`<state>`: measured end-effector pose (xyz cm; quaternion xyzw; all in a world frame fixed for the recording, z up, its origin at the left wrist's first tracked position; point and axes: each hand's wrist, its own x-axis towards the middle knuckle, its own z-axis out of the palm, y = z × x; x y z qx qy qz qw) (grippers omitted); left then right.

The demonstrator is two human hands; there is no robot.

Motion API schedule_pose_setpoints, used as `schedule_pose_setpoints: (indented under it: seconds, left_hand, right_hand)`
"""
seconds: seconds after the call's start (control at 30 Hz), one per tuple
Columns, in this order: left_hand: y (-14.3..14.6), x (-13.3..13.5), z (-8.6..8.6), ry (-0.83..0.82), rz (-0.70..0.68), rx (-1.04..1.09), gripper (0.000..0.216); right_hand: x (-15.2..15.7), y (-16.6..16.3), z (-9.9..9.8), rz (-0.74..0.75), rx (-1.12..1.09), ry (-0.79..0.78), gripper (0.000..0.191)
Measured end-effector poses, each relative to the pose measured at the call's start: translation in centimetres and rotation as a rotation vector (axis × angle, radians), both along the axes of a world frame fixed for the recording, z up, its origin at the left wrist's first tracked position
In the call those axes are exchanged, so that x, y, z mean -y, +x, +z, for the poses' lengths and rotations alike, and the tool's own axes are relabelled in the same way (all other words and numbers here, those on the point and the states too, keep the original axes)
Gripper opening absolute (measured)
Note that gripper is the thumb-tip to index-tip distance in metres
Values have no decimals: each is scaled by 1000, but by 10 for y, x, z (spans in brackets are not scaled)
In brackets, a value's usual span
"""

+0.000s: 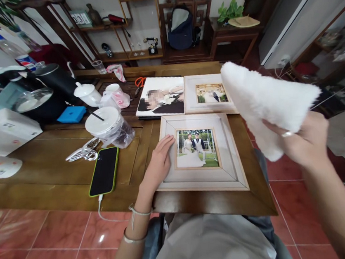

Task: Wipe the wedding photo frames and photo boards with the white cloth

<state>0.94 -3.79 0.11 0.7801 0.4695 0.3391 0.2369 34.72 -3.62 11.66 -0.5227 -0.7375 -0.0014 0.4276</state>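
Observation:
A white picture frame [225, 156] holding a photo of a couple lies flat on the near corner of the wooden table [56, 176]. My left hand [159, 162] rests on the frame's left border, fingers stretched flat. My right hand [304, 141] is raised to the right of the frame, closed on a fluffy white cloth [265, 98] that hangs in the air above the table's right edge.
Behind the near frame lie a second white frame [208, 94] and a frameless photo print [161, 97]. A phone in a green case [105, 170], a lidded plastic cup [106, 126], a metal clip [83, 152], a teapot [87, 93], orange scissors [139, 82] and boxes sit to the left.

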Motion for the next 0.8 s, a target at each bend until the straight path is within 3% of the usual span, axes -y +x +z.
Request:
schedule_pose_setpoints:
  seconds: [0.07,0.2,0.33,0.43,0.6,0.8]
  left_hand:
    - [0,0,0,2,0,3,56]
    - [0,0,0,12,2,12,55]
    - [0,0,0,6,6,9,54]
    - [0,1,0,0,10,-2,54]
    - [0,0,0,1,23,-5,54]
    - [2,-1,-1,30,26,-10,49]
  right_hand:
    - [-15,-12,-1,60,258,37,16]
    - [-42,-42,-24,200,595,-103,43]
    - [-55,-60,-52,294,729,-243,49]
    - [-55,-64,-59,269,746,-272,51]
    - [-34,-67,-57,342,784,-284,51]
    - [24,-72,-52,456,757,-411,45]
